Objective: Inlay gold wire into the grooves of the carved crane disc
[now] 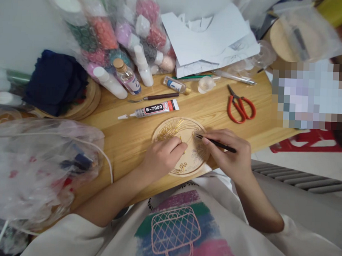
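Printed shirt (178, 228), round wooden disc (190, 154)

The tube (156, 109) reads "B-7000"; the shirt (178, 226) shows "ing"; bottle labels (134, 85) are too small to read.

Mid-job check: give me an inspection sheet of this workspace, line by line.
Surface: wooden table, grain visible.
Job's things: round wooden board with gold strands and drawn lines.
Clutter: glue tube, red-handled tool, paper sheets, bagged jars.
Left hand: over the board; any hold is hidden.
Right hand: grips black tweezers, tips over the board.
Cables: white cord beside plastic bag.
Surroundings: pale wall behind; pixelated patch at right, unreadable.
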Available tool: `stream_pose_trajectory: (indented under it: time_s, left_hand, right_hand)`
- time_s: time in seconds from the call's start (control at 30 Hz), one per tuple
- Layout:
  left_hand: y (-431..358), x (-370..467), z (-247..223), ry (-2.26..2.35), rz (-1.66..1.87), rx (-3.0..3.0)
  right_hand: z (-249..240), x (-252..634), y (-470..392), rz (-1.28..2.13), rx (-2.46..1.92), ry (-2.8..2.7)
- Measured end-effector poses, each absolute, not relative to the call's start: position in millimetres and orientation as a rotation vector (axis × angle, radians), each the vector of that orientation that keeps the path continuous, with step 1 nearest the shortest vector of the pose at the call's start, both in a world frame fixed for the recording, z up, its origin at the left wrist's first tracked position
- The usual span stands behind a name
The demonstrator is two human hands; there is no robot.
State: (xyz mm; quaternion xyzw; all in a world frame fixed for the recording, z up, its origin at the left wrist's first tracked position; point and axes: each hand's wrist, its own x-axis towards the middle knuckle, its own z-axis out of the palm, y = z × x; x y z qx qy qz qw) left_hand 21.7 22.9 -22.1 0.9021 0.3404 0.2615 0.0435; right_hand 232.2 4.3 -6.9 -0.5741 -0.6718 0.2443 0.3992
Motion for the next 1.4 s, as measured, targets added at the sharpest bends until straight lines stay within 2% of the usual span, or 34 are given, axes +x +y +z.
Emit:
stream_pose_trajectory:
  time_s: [0.53,1.17,1.4]
  left_hand:
    - [21.4,21.2,-23.5,1.056,0.770,2.744]
    - [19.6,21.5,-21.8,1.092,0.796,2.719]
    - [19.5,19.9,-18.1,1.160,0.805,2.687]
  right_hand:
    - [-6.1,208.9,-5.0,0.636,-1.680,-1.389]
    - [-0.4,200.6,-5.0,0.381,-1.707,-1.660]
    - [0.6,198.6,-3.4,0.394,-1.738,-1.633]
